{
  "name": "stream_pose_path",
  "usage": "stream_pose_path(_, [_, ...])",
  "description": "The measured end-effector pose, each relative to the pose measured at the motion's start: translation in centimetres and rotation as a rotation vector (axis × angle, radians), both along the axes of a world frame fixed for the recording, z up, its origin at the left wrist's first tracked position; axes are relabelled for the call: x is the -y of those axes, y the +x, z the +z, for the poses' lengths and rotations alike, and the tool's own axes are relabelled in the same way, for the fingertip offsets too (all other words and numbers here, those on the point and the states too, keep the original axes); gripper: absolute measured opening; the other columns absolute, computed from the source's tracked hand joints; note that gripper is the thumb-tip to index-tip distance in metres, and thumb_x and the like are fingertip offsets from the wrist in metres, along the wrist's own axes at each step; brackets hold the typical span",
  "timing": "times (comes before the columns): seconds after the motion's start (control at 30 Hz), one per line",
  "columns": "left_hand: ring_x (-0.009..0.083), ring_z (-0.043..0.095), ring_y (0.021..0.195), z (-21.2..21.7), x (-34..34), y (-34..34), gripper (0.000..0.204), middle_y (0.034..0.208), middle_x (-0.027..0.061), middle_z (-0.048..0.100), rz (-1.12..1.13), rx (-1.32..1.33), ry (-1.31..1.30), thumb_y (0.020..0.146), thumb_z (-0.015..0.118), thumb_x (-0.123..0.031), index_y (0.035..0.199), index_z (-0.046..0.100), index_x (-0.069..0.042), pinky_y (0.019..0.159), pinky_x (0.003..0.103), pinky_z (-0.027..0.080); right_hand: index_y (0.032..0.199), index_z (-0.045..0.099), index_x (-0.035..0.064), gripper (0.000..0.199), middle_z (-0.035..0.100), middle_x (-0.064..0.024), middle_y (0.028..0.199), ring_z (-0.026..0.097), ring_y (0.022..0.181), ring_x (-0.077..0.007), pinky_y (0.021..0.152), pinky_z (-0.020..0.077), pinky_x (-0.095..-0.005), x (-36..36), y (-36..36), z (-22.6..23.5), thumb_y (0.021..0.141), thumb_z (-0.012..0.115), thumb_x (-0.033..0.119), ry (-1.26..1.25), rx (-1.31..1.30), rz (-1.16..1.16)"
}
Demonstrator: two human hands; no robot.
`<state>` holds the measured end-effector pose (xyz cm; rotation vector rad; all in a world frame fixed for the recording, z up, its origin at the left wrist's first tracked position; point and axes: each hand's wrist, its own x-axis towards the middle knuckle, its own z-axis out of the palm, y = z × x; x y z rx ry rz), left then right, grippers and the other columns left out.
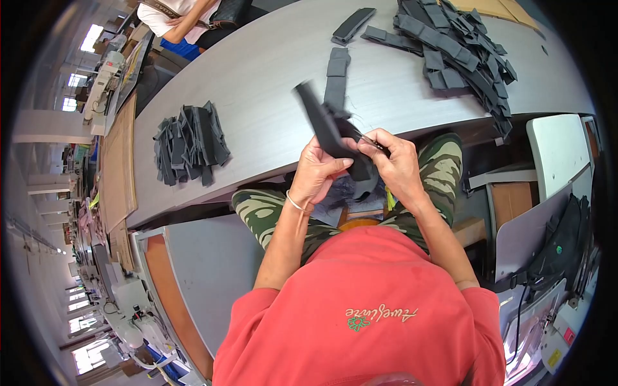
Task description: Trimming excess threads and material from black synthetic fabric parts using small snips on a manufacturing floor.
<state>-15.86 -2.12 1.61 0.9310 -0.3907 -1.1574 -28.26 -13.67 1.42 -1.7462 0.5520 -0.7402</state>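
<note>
My left hand [315, 172] is closed around a dark grey fabric strip [320, 122], thumb lying across it. One end of the strip points up and away over the table edge, slightly blurred; the other hangs down over my lap. In my right hand [399, 166] is a small pair of thread snips [375, 143], the tips against the strip's edge. Loose threads show by the tips. Just beyond lies a folded grey strip [337, 77] on the table, its near end partly behind the held one.
The pale grey table [270, 83] carries a neat pile of strips [191, 147] at left and a larger tangled heap [454, 51] at far right. Another strip [353, 24] lies farther back. A white panel [559, 151] stands at right. Another person [187, 22] is beyond the table.
</note>
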Motion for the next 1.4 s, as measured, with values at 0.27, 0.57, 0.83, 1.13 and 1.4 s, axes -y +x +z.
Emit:
stream_pose_path(0.27, [0.0243, 0.062, 0.094, -2.1, 0.1, -0.4, 0.029, 0.099, 0.0152, 0.064, 0.288, 0.205, 0.011, 0.072, 0.056, 0.019, 0.095, 0.059, 0.002, 0.078, 0.034, 0.054, 0.101, 0.066, 0.0080, 0.021, 0.066, -0.0089, 0.081, 0.057, 0.065, -0.0184, 0.062, 0.0460, -0.0297, -0.2, -0.7, 3.1, 0.081, 0.069, 0.014, 0.013, -0.102, 0.018])
stream_pose_path(0.57, [0.0293, 0.062, 0.100, -0.8, 0.3, -0.4, 0.040, 0.101, 0.0129, 0.061, 0.359, 0.280, -0.080, 0.072, 0.049, 0.019, 0.107, 0.058, 0.002, 0.077, 0.034, 0.054, 0.102, 0.067, 0.0104, 0.019, 0.069, -0.0078, 0.092, 0.065, 0.077, -0.0234, 0.068, 0.0490, -0.0304, 0.5, -2.5, 2.5, 0.084, 0.064, 0.017, -0.098, -0.126, 0.012])
stream_pose_path(0.83, [0.0310, 0.064, 0.100, -1.4, 0.2, -0.4, 0.042, 0.103, 0.0135, 0.064, 0.335, 0.428, -0.065, 0.072, 0.048, 0.018, 0.110, 0.058, 0.003, 0.081, 0.037, 0.054, 0.094, 0.068, 0.0115, 0.013, 0.066, -0.0048, 0.080, 0.063, 0.070, -0.0252, 0.061, 0.0474, -0.0337, -0.2, -1.6, 2.9, 0.084, 0.063, 0.017, -0.327, -0.177, -0.020])
stream_pose_path(1.13, [0.0224, 0.064, 0.090, -1.1, 0.2, -0.6, 0.037, 0.092, 0.0111, 0.065, 0.332, 0.475, 0.006, 0.074, 0.052, 0.014, 0.107, 0.061, 0.002, 0.077, 0.032, 0.052, 0.085, 0.067, 0.0107, 0.008, 0.065, -0.0037, 0.075, 0.063, 0.068, -0.0231, 0.060, 0.0462, -0.0342, 0.0, -1.4, 2.7, 0.080, 0.066, 0.017, -0.540, -0.145, -0.042])
stream_pose_path(1.4, [0.0144, 0.061, 0.086, -2.6, -0.4, 0.1, 0.024, 0.096, 0.0102, 0.065, 0.308, 0.418, -0.049, 0.072, 0.058, 0.017, 0.090, 0.060, 0.001, 0.076, 0.026, 0.050, 0.084, 0.067, 0.0103, 0.007, 0.065, -0.0044, 0.075, 0.063, 0.068, -0.0244, 0.058, 0.0464, -0.0348, -0.4, -1.1, 3.1, 0.081, 0.065, 0.017, -0.442, -0.186, -0.033])
